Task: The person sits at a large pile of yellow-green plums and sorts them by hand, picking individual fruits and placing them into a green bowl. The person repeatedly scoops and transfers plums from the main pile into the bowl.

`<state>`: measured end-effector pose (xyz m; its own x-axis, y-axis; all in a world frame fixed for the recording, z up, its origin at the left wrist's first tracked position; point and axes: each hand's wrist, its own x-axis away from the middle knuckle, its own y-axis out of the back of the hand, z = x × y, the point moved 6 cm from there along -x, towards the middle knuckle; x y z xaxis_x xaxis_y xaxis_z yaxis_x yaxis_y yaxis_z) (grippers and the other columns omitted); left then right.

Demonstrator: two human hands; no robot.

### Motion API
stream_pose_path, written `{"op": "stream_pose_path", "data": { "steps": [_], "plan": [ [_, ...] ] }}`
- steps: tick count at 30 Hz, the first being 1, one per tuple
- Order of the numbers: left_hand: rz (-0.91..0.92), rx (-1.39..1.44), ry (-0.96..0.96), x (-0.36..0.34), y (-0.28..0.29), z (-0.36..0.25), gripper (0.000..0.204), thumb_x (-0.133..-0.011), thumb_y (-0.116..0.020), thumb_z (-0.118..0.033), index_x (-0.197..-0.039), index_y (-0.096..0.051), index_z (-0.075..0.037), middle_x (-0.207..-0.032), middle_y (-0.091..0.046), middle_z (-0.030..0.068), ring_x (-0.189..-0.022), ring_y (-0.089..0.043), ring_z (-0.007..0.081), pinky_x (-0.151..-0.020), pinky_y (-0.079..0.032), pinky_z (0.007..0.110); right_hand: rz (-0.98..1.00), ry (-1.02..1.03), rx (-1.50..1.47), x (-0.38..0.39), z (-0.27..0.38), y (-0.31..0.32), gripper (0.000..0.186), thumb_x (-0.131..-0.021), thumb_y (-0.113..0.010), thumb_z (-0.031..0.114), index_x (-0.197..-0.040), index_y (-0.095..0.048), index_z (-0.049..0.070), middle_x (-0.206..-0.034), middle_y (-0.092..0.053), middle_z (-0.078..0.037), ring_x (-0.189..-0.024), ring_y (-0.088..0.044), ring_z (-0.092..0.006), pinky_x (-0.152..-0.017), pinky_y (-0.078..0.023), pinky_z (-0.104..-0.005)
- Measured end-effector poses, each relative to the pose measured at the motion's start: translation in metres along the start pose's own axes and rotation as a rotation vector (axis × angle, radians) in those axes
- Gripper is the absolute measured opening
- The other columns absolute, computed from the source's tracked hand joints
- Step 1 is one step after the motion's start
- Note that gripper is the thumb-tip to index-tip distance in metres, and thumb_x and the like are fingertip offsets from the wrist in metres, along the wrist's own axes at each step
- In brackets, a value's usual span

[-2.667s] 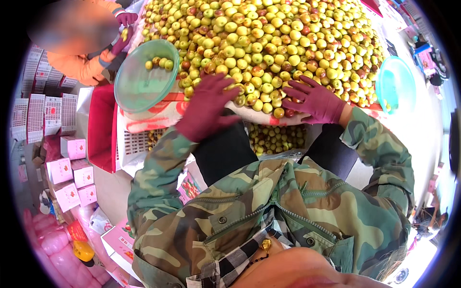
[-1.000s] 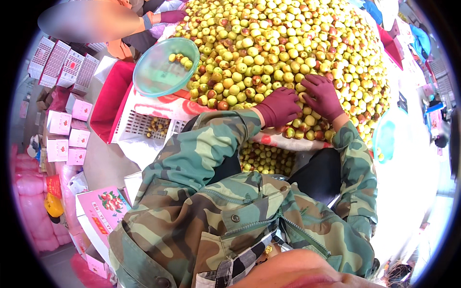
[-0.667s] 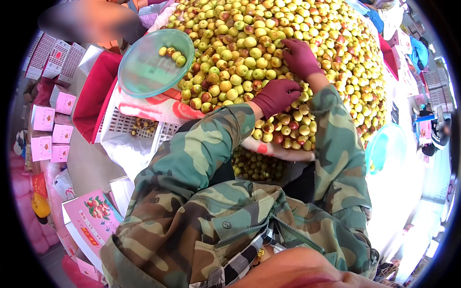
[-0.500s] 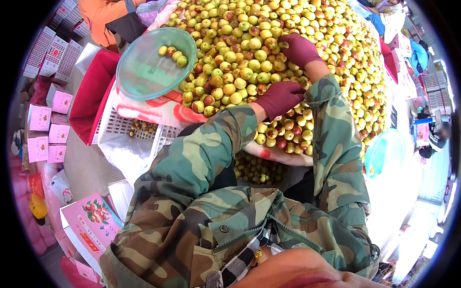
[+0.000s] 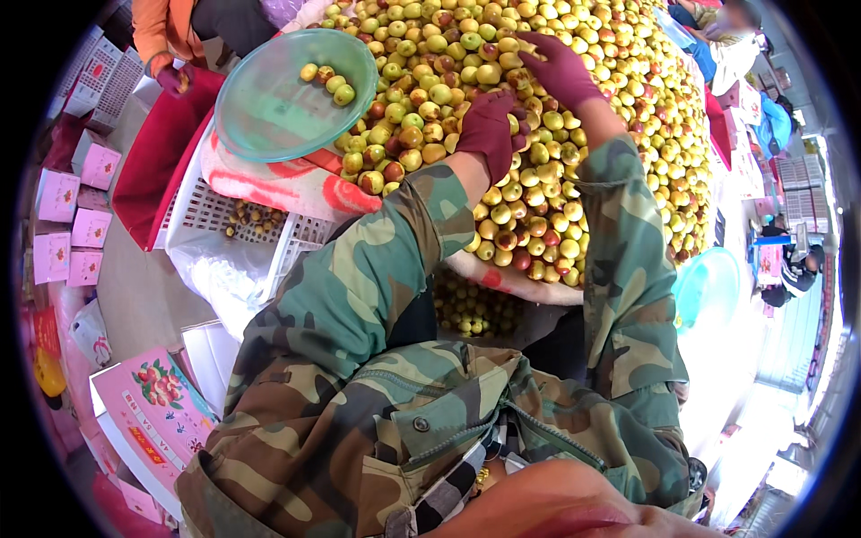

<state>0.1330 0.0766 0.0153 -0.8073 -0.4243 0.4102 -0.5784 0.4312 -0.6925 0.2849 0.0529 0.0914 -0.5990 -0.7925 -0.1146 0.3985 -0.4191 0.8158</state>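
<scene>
A broad heap of yellow-green jujubes [image 5: 430, 90] with red-brown patches spreads before me. My left hand [image 5: 489, 134], in a maroon glove, is over the near middle of the heap, fingers curled around a jujube [image 5: 515, 124] that partly shows between them. Farther out and to the right, my right hand [image 5: 563, 73], gloved alike, reaches into the pile with thumb and fingers apart, close to the fruit. A translucent green basin [image 5: 278, 117] with several jujubes in it sits left of the heap.
White plastic crates [image 5: 202, 215], one with small jujubes, stand below a red-and-white blanket [image 5: 269, 184]. Pink boxes [image 5: 58, 195] are stacked at left, a printed carton [image 5: 148, 403] nearer. Another basin [image 5: 708, 287] is at right. A co-worker's gloved hand [image 5: 173, 79] shows at upper left.
My left hand has moved left and up over the heap, its fingers turned. My right hand has shifted slightly up. The co-worker's hand has come into view.
</scene>
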Motion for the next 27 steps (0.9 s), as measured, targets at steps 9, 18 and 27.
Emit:
{"op": "stream_pose_path", "data": {
  "steps": [9, 18, 27],
  "plan": [
    [-0.097, -0.043, 0.036, 0.007, 0.005, -0.015, 0.028, -0.096, -0.053, -0.007, -0.125, -0.054, -0.006, -0.103, -0.06, 0.0056, -0.081, -0.058, 0.0142, -0.065, -0.049, 0.027, -0.275, 0.404, 0.393, 0.014, -0.043, -0.013, 0.036, -0.08, -0.069, 0.013, -0.116, -0.065, 0.015, -0.12, -0.065, -0.01, -0.106, -0.063, -0.0329, -0.09, -0.052, -0.0408],
    [-0.023, -0.127, -0.03, 0.006, 0.003, -0.007, 0.023, -0.098, -0.052, -0.019, -0.117, -0.054, -0.006, -0.121, -0.055, 0.007, -0.091, -0.062, 0.0172, -0.072, -0.051, 0.027, -0.268, 0.144, 0.208, 0.005, -0.048, -0.009, 0.031, -0.083, -0.06, 0.011, -0.113, -0.069, 0.016, -0.12, -0.065, -0.012, -0.105, -0.064, -0.0328, -0.091, -0.051, -0.0403],
    [0.02, -0.391, -0.124, 0.0, 0.009, -0.002, 0.03, -0.098, -0.051, -0.023, -0.124, -0.055, -0.008, -0.115, -0.06, 0.0054, -0.085, -0.061, 0.0173, -0.07, -0.05, 0.028, 0.16, 0.161, 0.551, -0.027, -0.014, -0.046, 0.044, -0.08, -0.064, 0.006, -0.12, -0.065, 0.024, -0.131, -0.054, -0.006, -0.118, -0.057, -0.0313, -0.096, -0.049, -0.0399]
  ]
}}
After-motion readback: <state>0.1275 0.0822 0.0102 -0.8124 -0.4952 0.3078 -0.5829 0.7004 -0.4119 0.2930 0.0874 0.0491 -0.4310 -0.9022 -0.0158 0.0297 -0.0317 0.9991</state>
